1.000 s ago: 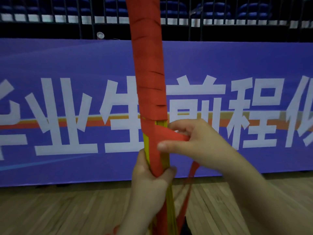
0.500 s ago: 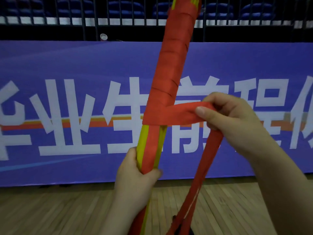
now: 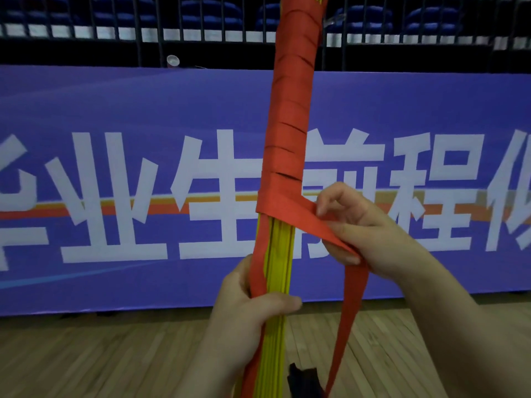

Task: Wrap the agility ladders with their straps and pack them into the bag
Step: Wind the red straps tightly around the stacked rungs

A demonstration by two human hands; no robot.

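Left hand [image 3: 250, 307] gripped the yellow ladder bundle [image 3: 280, 254] low centre of frame, fingers and thumb curled round it. Bundle was held near-upright and ran off the top edge. Right hand [image 3: 370, 234], right of centre, pinched the red strap [image 3: 287, 124] just beside the bundle, where it came off the lowest turn. Strap was wound in overlapping turns over the bundle's upper part; yellow rungs were bare below. Loose tail [image 3: 349, 317] hung from the right hand toward the bottom edge. Behind: blue banner [image 3: 115, 124], wood floor [image 3: 100, 357], railing [image 3: 143, 24] along the top. Dark item [image 3: 304, 380] at the bottom edge, couldn't identify.
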